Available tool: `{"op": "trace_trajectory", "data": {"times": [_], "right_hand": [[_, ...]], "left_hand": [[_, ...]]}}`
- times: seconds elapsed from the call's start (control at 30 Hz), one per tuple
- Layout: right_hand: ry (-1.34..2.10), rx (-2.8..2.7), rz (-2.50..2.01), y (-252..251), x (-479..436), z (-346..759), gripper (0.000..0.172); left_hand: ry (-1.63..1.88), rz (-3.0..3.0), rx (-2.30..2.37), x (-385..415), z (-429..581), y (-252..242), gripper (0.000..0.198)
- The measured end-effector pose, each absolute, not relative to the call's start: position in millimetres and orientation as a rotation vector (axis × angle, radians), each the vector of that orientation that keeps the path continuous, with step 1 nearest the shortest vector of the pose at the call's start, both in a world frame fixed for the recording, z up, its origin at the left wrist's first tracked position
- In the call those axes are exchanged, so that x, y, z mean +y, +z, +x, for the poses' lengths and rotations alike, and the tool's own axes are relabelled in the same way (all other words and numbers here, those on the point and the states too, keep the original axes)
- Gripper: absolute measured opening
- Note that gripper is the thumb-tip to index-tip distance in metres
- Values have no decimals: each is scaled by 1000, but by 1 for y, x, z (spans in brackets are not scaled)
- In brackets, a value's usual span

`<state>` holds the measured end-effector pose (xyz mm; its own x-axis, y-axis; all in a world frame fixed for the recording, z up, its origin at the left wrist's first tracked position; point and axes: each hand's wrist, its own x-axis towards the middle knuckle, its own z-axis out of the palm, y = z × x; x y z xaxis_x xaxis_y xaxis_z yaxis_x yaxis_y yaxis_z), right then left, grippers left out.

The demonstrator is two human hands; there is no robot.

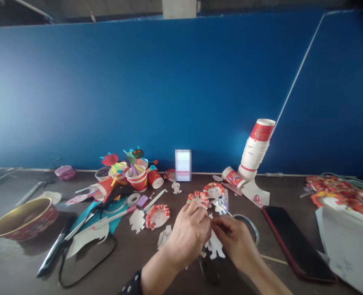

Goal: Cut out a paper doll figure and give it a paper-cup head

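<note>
My left hand (192, 227) and my right hand (235, 237) meet at the fingertips low in the middle of the head view. Both are closed in a pinch; what lies between the fingers is mostly hidden. Just below them shows a white paper doll cutout (215, 246), its upper part covered by my hands. I cannot tell whether it is held or lies on the table. Behind the hands lie paper pieces with red fringed rims (213, 190) and a small coloured paper figure (220, 205). A dark object (209, 268), partly hidden, is beneath the cutout.
To the left are a gold-lined bowl (24, 219), a black-handled cutter (54, 252), paper cups with paper figures (136, 180) and a fringed paper piece (158, 216). Rightward are a tape roll (255, 231), a phone (298, 243), leaning stacked cups (255, 151) and paper sheets (350, 250).
</note>
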<state>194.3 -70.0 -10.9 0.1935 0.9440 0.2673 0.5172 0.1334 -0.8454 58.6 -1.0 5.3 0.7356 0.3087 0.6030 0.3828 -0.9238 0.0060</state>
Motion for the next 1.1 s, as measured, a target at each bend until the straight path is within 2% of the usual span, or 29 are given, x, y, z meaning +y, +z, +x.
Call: {"op": "trace_trajectory", "data": {"times": [0.17,0.47,0.9,1.1], "right_hand": [[625,-1448,-1559,-14,-69,193,21],[711,-1382,-1549,-19,-67,192,22],[753,-1404,-1503,-23,-66,191,21],[801,-1329,-1495,-24,-66,191,20]], "left_hand": [[-782,-2751,-490,-2,58,1,16],[-731,-2923,-465,6,56,1,19],[-887,-2855,-438,8,60,-11,17],[-1096,-3004,-579,10,61,-10,17]]}}
